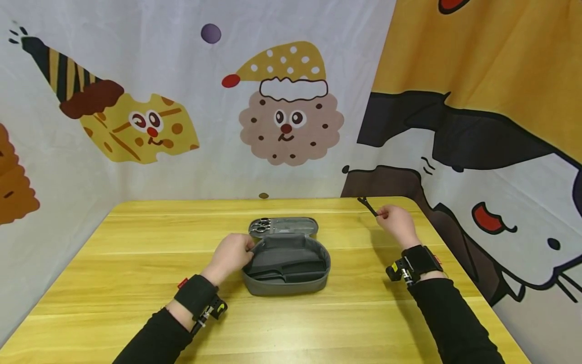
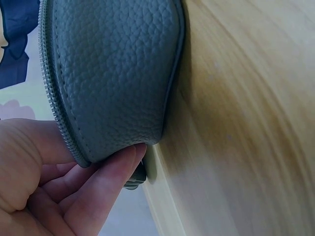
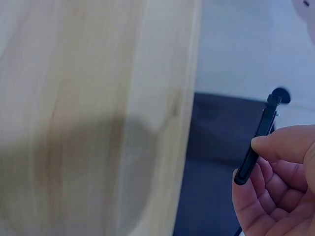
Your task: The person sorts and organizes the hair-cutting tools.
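A grey zip case (image 1: 286, 289) with a pebbled, leather-like wall lies unzipped on the table, its lid (image 1: 300, 225) folded back toward the far side. My left hand (image 1: 230, 257) pinches the case at its left end; the left wrist view shows fingers on the zipper edge and outer wall (image 2: 113, 73). Off to the right, my right hand (image 1: 398, 226) holds a slim black hair clip (image 3: 256, 140) between thumb and fingers, raised above the table. The clip's far end points up and left in the head view. Inside the case lie black items (image 1: 300, 271), partly shaded.
Scissors (image 1: 261, 226) sit in the left part of the open lid. The wooden table (image 1: 150, 263) ends at a back edge close to a printed cloth (image 1: 182, 182), and more cloth hangs along the right side.
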A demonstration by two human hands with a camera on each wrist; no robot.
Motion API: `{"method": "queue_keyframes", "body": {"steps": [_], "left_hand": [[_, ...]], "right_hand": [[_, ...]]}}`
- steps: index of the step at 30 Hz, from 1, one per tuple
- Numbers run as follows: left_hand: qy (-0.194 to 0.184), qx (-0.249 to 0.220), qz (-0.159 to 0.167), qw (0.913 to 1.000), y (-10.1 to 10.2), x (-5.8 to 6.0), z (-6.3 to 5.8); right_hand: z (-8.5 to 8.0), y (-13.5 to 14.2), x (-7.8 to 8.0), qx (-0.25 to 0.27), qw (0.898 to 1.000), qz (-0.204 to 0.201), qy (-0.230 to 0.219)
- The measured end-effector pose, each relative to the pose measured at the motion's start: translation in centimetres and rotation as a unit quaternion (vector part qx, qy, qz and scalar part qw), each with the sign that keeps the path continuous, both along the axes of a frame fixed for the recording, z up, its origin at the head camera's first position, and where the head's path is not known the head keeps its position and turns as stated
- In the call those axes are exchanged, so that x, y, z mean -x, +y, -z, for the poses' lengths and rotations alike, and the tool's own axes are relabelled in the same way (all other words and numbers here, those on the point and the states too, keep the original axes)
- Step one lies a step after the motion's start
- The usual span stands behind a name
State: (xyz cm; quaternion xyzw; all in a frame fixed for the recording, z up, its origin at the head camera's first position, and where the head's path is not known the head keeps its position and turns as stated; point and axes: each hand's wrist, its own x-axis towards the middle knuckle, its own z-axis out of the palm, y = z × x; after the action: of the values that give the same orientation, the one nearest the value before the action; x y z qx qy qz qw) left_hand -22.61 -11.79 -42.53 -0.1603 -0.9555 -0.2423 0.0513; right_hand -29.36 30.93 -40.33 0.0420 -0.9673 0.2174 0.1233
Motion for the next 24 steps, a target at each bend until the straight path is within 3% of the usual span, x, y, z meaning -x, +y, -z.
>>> {"method": "queue_keyframes", "body": {"steps": [12,24], "left_hand": [[-0.008,-0.006,-0.007,0.9999,0.0,-0.1,-0.1],[-0.009,-0.002,-0.009,0.9999,-0.1,-0.2,-0.1]], "right_hand": [[-1.9,-3.8,-1.5,0.003,0.996,-0.068,0.054],[-3.1,-7.9,-3.1,-0.002,0.990,-0.125,0.070]]}}
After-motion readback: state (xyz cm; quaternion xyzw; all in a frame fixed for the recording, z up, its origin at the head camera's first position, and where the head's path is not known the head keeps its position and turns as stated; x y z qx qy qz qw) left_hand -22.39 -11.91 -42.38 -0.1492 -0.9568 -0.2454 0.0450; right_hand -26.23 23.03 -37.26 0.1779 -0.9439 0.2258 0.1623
